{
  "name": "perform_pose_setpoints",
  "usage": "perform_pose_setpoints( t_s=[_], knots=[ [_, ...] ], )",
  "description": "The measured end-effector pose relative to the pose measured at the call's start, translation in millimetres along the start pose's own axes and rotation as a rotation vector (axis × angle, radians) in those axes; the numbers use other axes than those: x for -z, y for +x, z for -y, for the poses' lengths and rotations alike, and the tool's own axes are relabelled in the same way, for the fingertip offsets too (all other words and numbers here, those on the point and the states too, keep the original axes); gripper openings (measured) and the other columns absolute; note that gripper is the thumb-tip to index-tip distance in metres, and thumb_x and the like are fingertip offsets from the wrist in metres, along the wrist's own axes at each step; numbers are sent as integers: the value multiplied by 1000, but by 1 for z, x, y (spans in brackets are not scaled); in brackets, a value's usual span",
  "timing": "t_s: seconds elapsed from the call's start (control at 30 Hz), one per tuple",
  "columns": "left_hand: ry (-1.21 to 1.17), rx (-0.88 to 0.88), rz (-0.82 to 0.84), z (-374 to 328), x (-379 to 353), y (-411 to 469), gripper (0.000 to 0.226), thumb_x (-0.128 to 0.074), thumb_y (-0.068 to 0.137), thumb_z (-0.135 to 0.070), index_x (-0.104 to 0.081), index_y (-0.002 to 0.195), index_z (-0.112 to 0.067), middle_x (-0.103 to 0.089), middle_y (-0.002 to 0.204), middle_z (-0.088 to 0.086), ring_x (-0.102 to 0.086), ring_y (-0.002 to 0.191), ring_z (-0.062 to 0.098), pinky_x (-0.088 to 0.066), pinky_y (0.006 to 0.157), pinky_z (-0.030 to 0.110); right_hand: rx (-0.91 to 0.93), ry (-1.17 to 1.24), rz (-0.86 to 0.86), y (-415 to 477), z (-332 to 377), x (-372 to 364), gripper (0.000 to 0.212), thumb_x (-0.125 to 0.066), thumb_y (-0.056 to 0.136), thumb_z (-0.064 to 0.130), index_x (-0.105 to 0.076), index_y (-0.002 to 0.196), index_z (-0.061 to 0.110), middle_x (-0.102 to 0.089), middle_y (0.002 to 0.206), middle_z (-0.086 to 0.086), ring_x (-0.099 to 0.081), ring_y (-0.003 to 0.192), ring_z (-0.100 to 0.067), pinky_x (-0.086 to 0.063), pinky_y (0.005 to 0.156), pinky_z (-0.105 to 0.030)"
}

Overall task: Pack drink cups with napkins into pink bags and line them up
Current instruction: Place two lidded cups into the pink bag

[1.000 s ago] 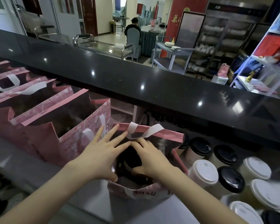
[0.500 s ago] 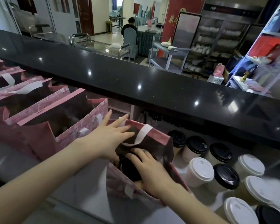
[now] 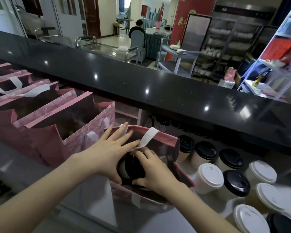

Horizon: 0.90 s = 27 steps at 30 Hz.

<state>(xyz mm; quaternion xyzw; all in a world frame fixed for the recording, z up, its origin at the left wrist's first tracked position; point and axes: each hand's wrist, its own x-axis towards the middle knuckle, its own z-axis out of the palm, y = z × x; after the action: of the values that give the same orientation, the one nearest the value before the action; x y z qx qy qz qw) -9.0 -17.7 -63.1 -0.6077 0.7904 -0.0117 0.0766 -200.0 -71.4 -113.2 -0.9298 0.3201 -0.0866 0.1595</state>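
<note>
The right grip (image 3: 156, 172) holds a cup (image 3: 130, 165) in the pink bag (image 3: 165, 140). The left grip (image 3: 106, 155), fingers flat, steadies it. The soft bag could tip and spill.

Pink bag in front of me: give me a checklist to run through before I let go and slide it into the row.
1. The cup sits inside the pink bag: ok.
2. Right hand grips the cup: ok.
3. Left hand presses on the bag's left wall: ok.
4. Napkin in the bag: cannot tell, the hands hide the inside.
5. White handle clear of the mouth: not ok, it droops inward.
</note>
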Motion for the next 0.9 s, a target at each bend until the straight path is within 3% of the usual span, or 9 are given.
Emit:
perform_pose_setpoints(
  t_s=[0.2, 0.37, 0.47, 0.67, 0.9],
  knots=[
    [-65, 20, 41, 8, 0, 3, 124, -71, 62, -64, 17, 147, -43, 15, 161, 4, 44, 132, 19, 27, 105, 42, -3, -120, 66, 22, 5, -13, 90, -76, 76, 28, -23, 149, 24, -21, 153, -3, -22, 138, -26, -45, 99, -42],
    [-128, 58, 76, 15, 3, 5, 108, -68, 64, -65, 2, 146, -53, 3, 161, 15, 47, 132, 22, 30, 106, 49, 72, -135, 116, 22, 0, -12, 86, -76, 76, 22, -28, 148, 22, -23, 154, -2, -20, 140, -24, -42, 106, -42],
    [-125, 86, 120, 18, 4, 5, 106, -67, 66, -68, -3, 148, -50, 12, 160, 16, 50, 129, 24, 27, 109, 52, 148, -166, 147, 19, -6, -6, 78, -75, 76, 17, -35, 143, 22, -30, 149, -1, -26, 137, -24, -43, 105, -44],
    [-109, 74, 131, 11, 0, 6, 123, -68, 62, -70, 13, 150, -40, 25, 157, 15, 54, 125, 23, 29, 107, 51, 157, -241, 150, 21, -8, -5, 80, -77, 74, 16, -36, 143, 22, -31, 150, -2, -25, 139, -25, -43, 105, -41],
    [-76, 88, 127, 19, -10, 6, 126, -66, 60, -74, 12, 151, -33, 21, 159, 12, 52, 126, 24, 32, 103, 52, 119, -222, 251, 33, -10, -12, 76, -73, 76, 8, -37, 141, 25, -31, 149, 2, -21, 142, -24, -38, 109, -49]
  ],
)
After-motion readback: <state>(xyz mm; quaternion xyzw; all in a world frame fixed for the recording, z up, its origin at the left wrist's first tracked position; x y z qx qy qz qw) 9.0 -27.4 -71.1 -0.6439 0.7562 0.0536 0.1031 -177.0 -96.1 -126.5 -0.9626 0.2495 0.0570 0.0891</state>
